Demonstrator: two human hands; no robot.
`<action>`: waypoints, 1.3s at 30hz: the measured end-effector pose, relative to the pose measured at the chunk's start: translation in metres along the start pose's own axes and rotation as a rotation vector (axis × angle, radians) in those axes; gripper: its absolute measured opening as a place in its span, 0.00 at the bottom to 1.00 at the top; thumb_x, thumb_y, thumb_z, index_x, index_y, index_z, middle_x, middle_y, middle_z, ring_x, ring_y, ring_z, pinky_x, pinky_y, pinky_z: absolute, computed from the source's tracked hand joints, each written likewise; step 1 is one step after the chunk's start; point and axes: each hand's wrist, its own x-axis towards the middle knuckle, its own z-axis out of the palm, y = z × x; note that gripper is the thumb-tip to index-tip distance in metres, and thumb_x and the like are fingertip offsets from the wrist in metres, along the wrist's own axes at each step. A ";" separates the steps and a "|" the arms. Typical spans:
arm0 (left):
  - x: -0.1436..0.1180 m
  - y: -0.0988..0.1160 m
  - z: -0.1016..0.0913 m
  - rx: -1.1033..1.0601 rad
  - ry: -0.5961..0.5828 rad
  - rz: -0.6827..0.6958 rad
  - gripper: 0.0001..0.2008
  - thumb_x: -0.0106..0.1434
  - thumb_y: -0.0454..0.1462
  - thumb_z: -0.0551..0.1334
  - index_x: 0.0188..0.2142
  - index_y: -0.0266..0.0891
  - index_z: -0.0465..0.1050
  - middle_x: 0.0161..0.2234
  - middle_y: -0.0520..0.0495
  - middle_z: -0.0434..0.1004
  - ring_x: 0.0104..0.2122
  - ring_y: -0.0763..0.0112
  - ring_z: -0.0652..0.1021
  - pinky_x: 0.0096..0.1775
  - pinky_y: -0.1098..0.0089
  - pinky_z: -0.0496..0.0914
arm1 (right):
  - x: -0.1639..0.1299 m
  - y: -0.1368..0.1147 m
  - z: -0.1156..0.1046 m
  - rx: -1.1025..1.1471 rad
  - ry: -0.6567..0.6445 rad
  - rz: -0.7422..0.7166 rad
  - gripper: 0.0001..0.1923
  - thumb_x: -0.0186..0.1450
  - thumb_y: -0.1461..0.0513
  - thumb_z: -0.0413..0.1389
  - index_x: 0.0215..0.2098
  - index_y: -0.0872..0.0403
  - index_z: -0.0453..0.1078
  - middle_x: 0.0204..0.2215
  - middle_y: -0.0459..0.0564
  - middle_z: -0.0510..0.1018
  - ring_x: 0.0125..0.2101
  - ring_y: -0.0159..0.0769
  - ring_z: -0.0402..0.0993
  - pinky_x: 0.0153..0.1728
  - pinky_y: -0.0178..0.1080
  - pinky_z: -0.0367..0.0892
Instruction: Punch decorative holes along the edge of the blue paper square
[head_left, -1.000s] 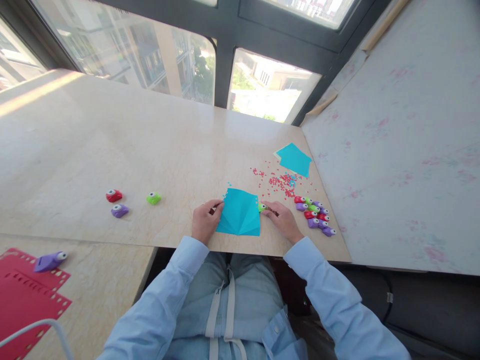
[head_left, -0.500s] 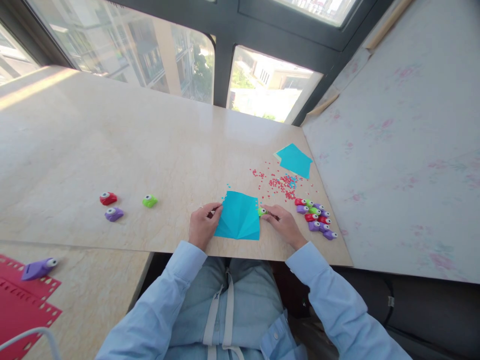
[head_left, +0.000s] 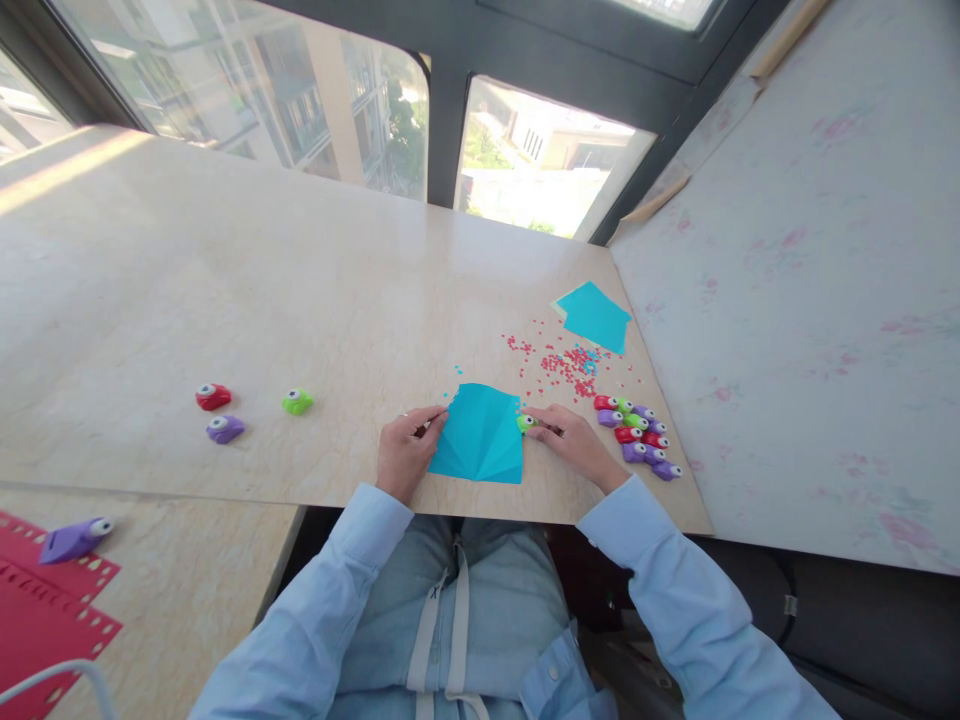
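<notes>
The left hand [head_left: 405, 450] pinches the blue paper's [head_left: 480, 435] left edge; the right hand [head_left: 574, 445] grips a green punch [head_left: 525, 423] at its right edge. Red confetti [head_left: 559, 365] beyond suggests punching well underway.

One head-worn camera looks forward and steeply down from close above the marble table [head_left: 225, 280], windows [head_left: 540, 170] beyond.
</notes>
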 end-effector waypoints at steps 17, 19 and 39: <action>-0.002 0.000 -0.001 -0.004 0.012 -0.010 0.13 0.61 0.45 0.62 0.37 0.40 0.80 0.26 0.49 0.78 0.22 0.72 0.74 0.24 0.74 0.68 | -0.015 -0.010 0.009 0.117 0.047 -0.016 0.22 0.68 0.51 0.54 0.54 0.54 0.70 0.34 0.51 0.73 0.31 0.35 0.69 0.35 0.38 0.66; -0.003 0.001 -0.002 0.007 0.009 -0.006 0.14 0.61 0.46 0.62 0.37 0.40 0.80 0.27 0.48 0.79 0.24 0.71 0.75 0.23 0.74 0.68 | -0.015 -0.011 0.009 0.130 0.052 -0.008 0.20 0.68 0.51 0.54 0.53 0.53 0.71 0.34 0.51 0.73 0.33 0.36 0.69 0.36 0.38 0.66; -0.009 0.010 -0.007 0.073 0.044 -0.033 0.11 0.60 0.45 0.64 0.36 0.41 0.79 0.26 0.50 0.78 0.22 0.71 0.76 0.22 0.74 0.70 | -0.014 -0.024 0.012 0.228 0.105 0.113 0.14 0.68 0.53 0.55 0.47 0.50 0.75 0.38 0.51 0.75 0.32 0.34 0.70 0.32 0.36 0.66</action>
